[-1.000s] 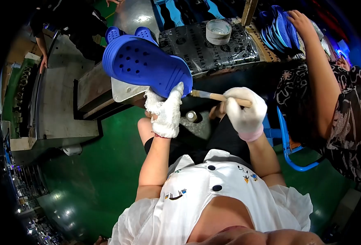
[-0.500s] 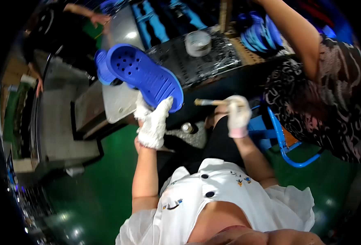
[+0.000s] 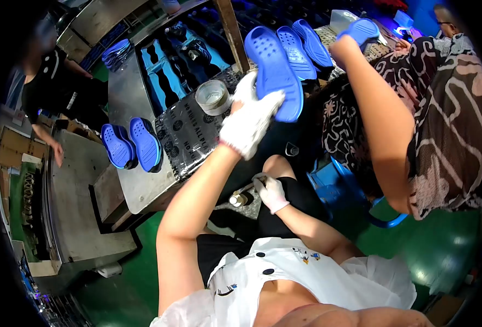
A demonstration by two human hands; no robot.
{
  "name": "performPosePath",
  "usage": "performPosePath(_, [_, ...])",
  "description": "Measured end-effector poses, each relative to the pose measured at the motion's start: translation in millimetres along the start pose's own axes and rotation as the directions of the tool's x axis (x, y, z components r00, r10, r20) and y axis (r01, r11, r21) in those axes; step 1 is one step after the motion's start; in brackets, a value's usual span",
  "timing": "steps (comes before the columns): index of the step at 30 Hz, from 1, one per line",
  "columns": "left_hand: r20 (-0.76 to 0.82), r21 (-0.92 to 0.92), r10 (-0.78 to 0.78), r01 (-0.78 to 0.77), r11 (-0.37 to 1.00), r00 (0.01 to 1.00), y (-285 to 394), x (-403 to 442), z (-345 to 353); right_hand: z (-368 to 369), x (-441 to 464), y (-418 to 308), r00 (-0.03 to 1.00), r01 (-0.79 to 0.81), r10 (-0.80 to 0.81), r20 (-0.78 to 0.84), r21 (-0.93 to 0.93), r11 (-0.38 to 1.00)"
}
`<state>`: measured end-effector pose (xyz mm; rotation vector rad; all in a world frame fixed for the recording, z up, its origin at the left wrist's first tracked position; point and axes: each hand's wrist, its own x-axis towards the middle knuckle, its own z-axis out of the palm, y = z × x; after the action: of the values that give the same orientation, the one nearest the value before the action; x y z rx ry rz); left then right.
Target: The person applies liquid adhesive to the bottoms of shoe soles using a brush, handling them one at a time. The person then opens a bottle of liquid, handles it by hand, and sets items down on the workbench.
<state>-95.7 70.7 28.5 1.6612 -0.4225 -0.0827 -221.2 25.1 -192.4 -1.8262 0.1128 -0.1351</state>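
My left hand [image 3: 249, 117], in a white knitted glove, grips the heel end of a blue perforated sole [image 3: 275, 71] above the right part of the table. Two more blue soles [image 3: 295, 54] lie just beyond it to the right. My right hand [image 3: 271, 192], in a white glove with a pink cuff, is low over my knee with its fingers curled; a thin handle seems to lie at its fingers, mostly hidden. Close by stands a small bottle [image 3: 238, 200]. A round tub [image 3: 212, 97] sits on the black-wrapped surface [image 3: 184, 133].
Blue soles [image 3: 145, 144] stand on the metal table end [image 3: 143, 191]. Blue and black strips [image 3: 164, 71] lie behind a wooden post [image 3: 231, 32]. A co-worker's arm [image 3: 380, 120] is at the right, above a blue chair [image 3: 333, 182]. Another person [image 3: 55, 82] stands at the left.
My left hand has moved right and forward with a blue sole. My right hand, which held a brush out, has dropped to my knee. The view has shifted, and soles now show on the metal end.
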Motion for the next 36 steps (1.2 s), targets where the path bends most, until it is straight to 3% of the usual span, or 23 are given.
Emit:
performPosePath(2, [-0.03, 0.149, 0.158, -0.152, 0.977, 0.987, 7.5, 33.4, 15.9, -2.8, 0.6, -0.8, 0.999, -0.037, 0.036, 0.01, 0.039, 0.999])
performPosePath(4, [-0.092, 0.385, 0.091, -0.049, 0.922, 0.992, 12.7, 62.7, 30.7, -4.0, 1.4, 2.9, 0.999, -0.038, 0.037, 0.008, 0.074, 0.997])
performPosePath(6, [-0.087, 0.435, 0.167, -0.113, 0.893, 0.982, 3.7, 101.5, 47.5, -4.8, 1.6, 1.8, 0.998, -0.069, 0.068, 0.006, 0.097, 0.993])
performPosePath(8, [-0.057, 0.376, 0.023, 0.0, 0.926, 0.998, 30.5, 108.1, 68.0, -1.6, 3.0, 7.3, 1.0, -0.025, 0.023, 0.019, 0.14, 0.99])
performPosePath(10, [0.001, 0.312, -0.081, 0.077, 0.947, 0.997, 19.7, 135.1, 84.1, -2.6, 4.0, 8.7, 0.987, -0.142, 0.127, 0.097, 0.169, 0.975])
performPosePath(12, [-0.006, 0.314, 0.083, -0.077, 0.946, 0.996, -15.3, 166.9, 95.5, -2.0, 3.8, 14.3, 0.984, -0.17, 0.147, 0.104, 0.278, 0.945])
performPosePath(14, [-0.051, 0.415, 0.036, -0.012, 0.91, 0.998, -7.7, 162.6, 94.3, 0.2, 5.8, 21.5, 0.979, -0.202, 0.177, 0.104, 0.334, 0.921])
performPosePath(17, [0.043, 0.483, 0.022, -0.04, 0.874, 0.999, -3.5, 155.8, 83.0, 2.6, 7.5, 24.0, 0.972, -0.235, 0.209, 0.109, 0.383, 0.893])
performPosePath(18, [0.092, 0.273, -0.085, 0.057, 0.96, 0.992, -9.8, 155.7, 79.6, 1.6, 7.6, 23.5, 0.97, -0.242, 0.219, 0.104, 0.386, 0.89])
performPosePath(19, [-0.034, 0.451, 0.19, -0.155, 0.879, 0.981, -13.1, 146.9, 74.9, -0.5, 8.5, 19.5, 0.978, -0.206, 0.19, 0.082, 0.303, 0.93])
performPosePath(20, [-0.099, 0.632, 0.468, -0.308, 0.711, 0.878, -17.9, 138.1, 69.2, -1.4, 8.7, 16.0, 0.985, -0.169, 0.158, 0.065, 0.219, 0.961])
performPosePath(21, [-0.092, 0.634, 0.516, -0.349, 0.69, 0.852, -31.2, 141.1, 62.6, -1.6, 9.2, 14.0, 0.987, -0.158, 0.149, 0.057, 0.222, 0.962])
performPosePath(22, [-0.133, 0.617, 0.508, -0.33, 0.714, 0.851, -27.4, 123.4, 62.3, -1.8, 9.7, 11.9, 0.989, -0.148, 0.141, 0.049, 0.224, 0.963])
performPosePath(24, [-0.075, 0.701, 0.629, -0.408, 0.585, 0.774, -37.7, 107.4, 60.0, -5.1, 10.6, 5.1, 0.972, -0.226, 0.208, 0.111, 0.191, 0.955])
performPosePath(25, [0.008, 0.716, 0.571, -0.403, 0.57, 0.821, -32.0, 97.3, 59.2, -6.7, 10.7, 2.2, 0.969, -0.234, 0.217, 0.115, 0.172, 0.957])
performPosePath(26, [0.097, 0.764, 0.621, -0.458, 0.454, 0.778, -37.4, 95.5, 59.1, -5.8, 10.7, 2.6, 0.97, -0.232, 0.215, 0.115, 0.166, 0.959])
performPosePath(29, [0.152, 0.773, 0.648, -0.498, 0.393, 0.747, -34.3, 87.5, 64.4, -0.1, 9.5, 11.5, 0.967, -0.241, 0.221, 0.124, 0.172, 0.955])
performPosePath(32, [0.208, 0.801, 0.593, -0.483, 0.353, 0.778, -31.7, 87.3, 66.9, 6.5, 9.9, 19.1, 0.966, -0.247, 0.224, 0.128, 0.206, 0.947])
performPosePath(34, [0.309, 0.789, 0.568, -0.539, 0.295, 0.763, -26.8, 80.9, 60.5, 7.5, 10.2, 20.3, 0.973, -0.216, 0.201, 0.112, 0.152, 0.964])
performPosePath(36, [0.335, 0.719, 0.679, -0.643, 0.264, 0.653, -27.2, 70.0, 47.5, 6.2, 9.9, 20.2, 0.976, -0.202, 0.189, 0.11, 0.128, 0.971])
